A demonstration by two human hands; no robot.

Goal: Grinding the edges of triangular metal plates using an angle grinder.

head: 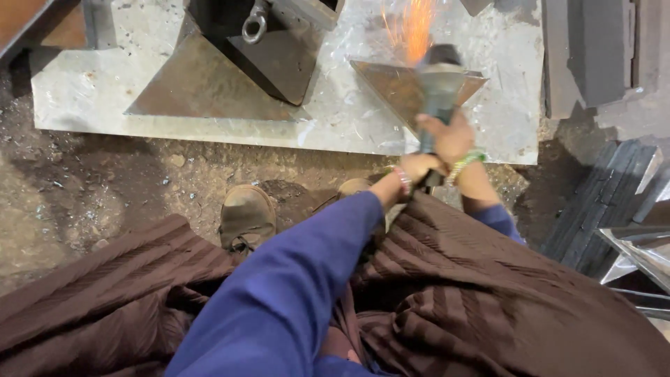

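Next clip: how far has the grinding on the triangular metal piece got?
Done: cannot tell; blur hides the finish on the triangular plate. In hand: both hands grip the angle grinder, right hand ahead, left hand behind, sparks flying off the plate's far edge. Left: the larger triangular plate alongside on the steel sheet has no tool on it.

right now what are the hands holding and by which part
Both hold an angle grinder: the right hand around its body behind the head, the left hand at the rear handle end.
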